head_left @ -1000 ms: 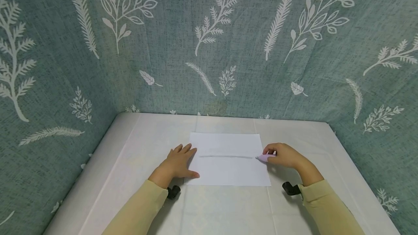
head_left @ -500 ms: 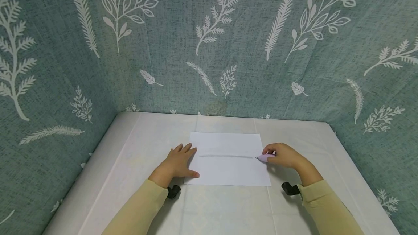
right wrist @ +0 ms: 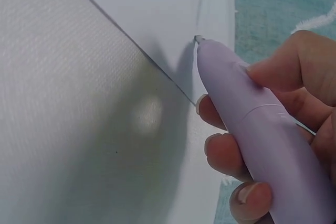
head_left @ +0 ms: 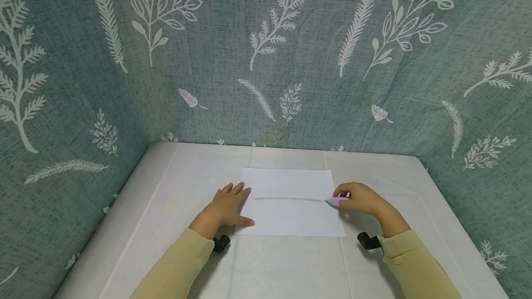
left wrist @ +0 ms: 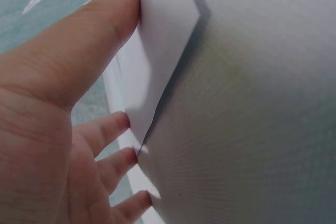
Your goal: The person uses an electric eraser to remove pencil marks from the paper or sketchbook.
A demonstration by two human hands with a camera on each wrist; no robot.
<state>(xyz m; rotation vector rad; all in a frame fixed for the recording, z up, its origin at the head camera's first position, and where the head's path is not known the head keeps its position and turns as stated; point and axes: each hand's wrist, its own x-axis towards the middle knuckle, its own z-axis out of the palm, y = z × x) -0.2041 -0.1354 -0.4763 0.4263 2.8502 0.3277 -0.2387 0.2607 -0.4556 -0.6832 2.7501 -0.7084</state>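
A white sheet of paper [head_left: 291, 220] lies on the table with a faint grey line [head_left: 287, 198] running across its middle. My left hand [head_left: 226, 207] rests spread on the sheet's left edge. In the left wrist view, its thumb [left wrist: 123, 3] lies on the paper, with other fingertips along the edge. My right hand [head_left: 361, 197] grips a thick lavender pen-shaped tool [right wrist: 257, 114] at the sheet's right side. The tool's short grey tip [right wrist: 199, 39] is at the paper, by the right end of the line. A finger sits on the tool's upper side.
A white cloth covers the table [head_left: 291, 266]. Green fabric walls [head_left: 216, 59] with white leaf prints stand behind it and at both sides. A dark camera mount sticks out from each wrist, near the yellow-green sleeves [head_left: 415, 262].
The right hand and the tool have shifted very slightly left, the tip now closer to the end of the line. The left hand stays put on the paper.
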